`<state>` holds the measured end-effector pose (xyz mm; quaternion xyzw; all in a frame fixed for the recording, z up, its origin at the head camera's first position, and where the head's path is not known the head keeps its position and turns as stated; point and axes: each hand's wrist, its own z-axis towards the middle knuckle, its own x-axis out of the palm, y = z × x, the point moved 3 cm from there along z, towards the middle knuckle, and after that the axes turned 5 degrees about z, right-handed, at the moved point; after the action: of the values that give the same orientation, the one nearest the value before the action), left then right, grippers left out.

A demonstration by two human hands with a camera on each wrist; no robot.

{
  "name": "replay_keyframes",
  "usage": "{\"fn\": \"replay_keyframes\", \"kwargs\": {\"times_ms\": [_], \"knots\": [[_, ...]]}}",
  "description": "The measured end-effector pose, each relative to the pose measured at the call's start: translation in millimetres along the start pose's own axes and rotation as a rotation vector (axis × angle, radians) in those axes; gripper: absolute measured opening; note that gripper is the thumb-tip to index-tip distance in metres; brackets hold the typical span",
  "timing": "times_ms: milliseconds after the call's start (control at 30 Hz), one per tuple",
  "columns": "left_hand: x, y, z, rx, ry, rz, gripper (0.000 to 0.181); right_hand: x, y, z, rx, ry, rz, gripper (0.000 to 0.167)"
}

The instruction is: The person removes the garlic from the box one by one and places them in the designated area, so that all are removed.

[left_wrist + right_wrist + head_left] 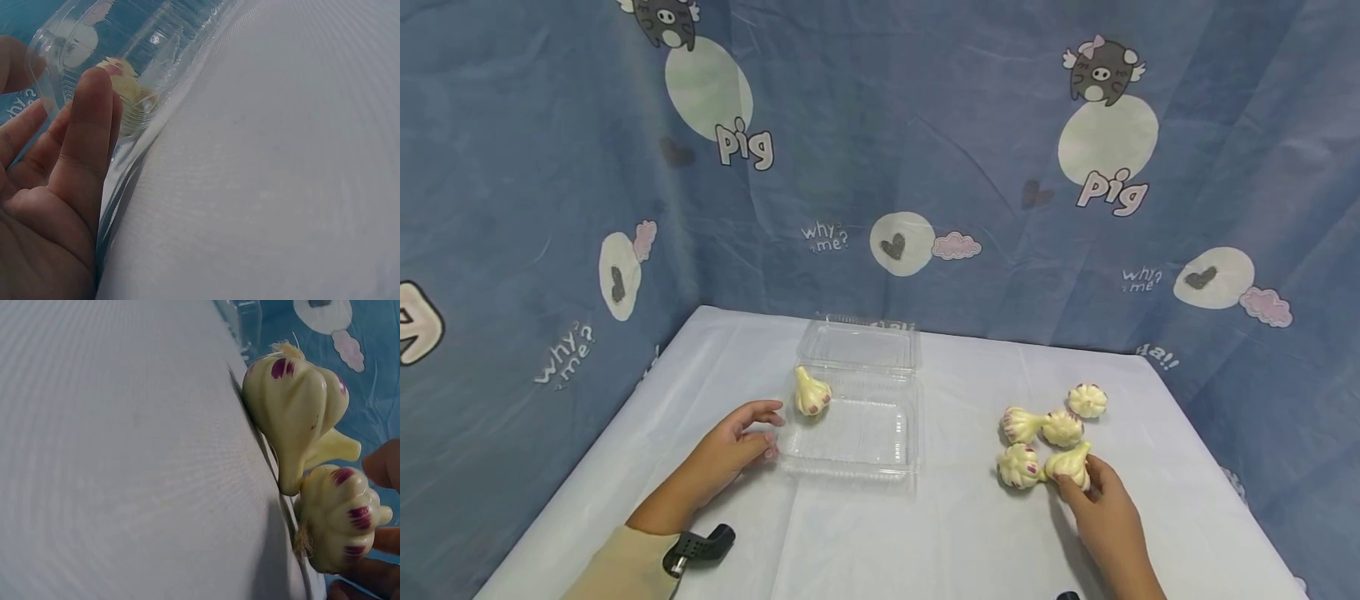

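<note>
In the head view my right hand (pixel 1108 517) has its thumb and fingers around a garlic bulb (pixel 1067 467) at the front of a loose group. The right wrist view shows this bulb (pixel 340 519) near the table, with fingers (pixel 375 575) against its lower side; the thumb is partly cut off. Other bulbs lie close by: one at left (pixel 1019 466), two behind it, and one (pixel 1087 401) farthest back. My left hand (pixel 737 442), loosely bent and holding nothing, is beside the left edge of a clear plastic clamshell box (pixel 850 467). A single garlic bulb (pixel 812 392) sits inside the box.
Behind the box's base lies its raised lid (pixel 859 346), hinged at the back. A white cloth (pixel 880 542) covers the table. Blue printed curtains (pixel 850 167) stand along the back and sides.
</note>
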<state>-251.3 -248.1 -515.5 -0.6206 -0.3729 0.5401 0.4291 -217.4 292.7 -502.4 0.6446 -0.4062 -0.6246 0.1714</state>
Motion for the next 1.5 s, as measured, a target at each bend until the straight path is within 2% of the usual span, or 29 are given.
{"fn": "replay_keyframes", "kwargs": {"times_ms": [67, 300, 500, 667, 867, 1033, 1400, 1500], "knots": [[-0.2, -0.5, 0.3, 0.008, 0.002, 0.000, 0.052, -2.1, 2.4, -3.4, -0.023, -0.028, -0.003, 0.097], [0.1, -1.7, -0.1, 0.006, -0.004, 0.001, 0.051, -8.8, 17.6, -16.8, -0.127, -0.229, -0.009, 0.079], [-0.1, -0.8, -1.1, -0.004, 0.000, -0.008, 0.051, -5.2, 39.6, -28.6, -0.281, -0.282, -0.012, 0.070], [-1.2, -0.5, -0.6, 0.004, 0.003, -0.013, 0.052, 7.0, 56.3, -32.7, -0.435, -0.256, -0.035, 0.066], [-2.7, -1.0, -0.9, 0.012, -0.004, -0.003, 0.050, 27.7, 73.3, -35.0, -0.529, -0.159, -0.028, 0.060], [-1.2, -2.1, -3.0, 0.008, 0.009, -0.011, 0.051, 41.0, 88.8, -38.2, -0.628, -0.108, -0.021, 0.058], [-0.9, -3.4, -3.3, 0.010, 0.009, -0.009, 0.052, 70.0, 129.4, -46.1, -0.730, -0.022, -0.059, 0.057], [-0.3, -3.3, -2.7, 0.008, 0.010, -0.010, 0.052, 78.1, 138.1, -48.0, -0.735, 0.005, -0.045, 0.057]]}}
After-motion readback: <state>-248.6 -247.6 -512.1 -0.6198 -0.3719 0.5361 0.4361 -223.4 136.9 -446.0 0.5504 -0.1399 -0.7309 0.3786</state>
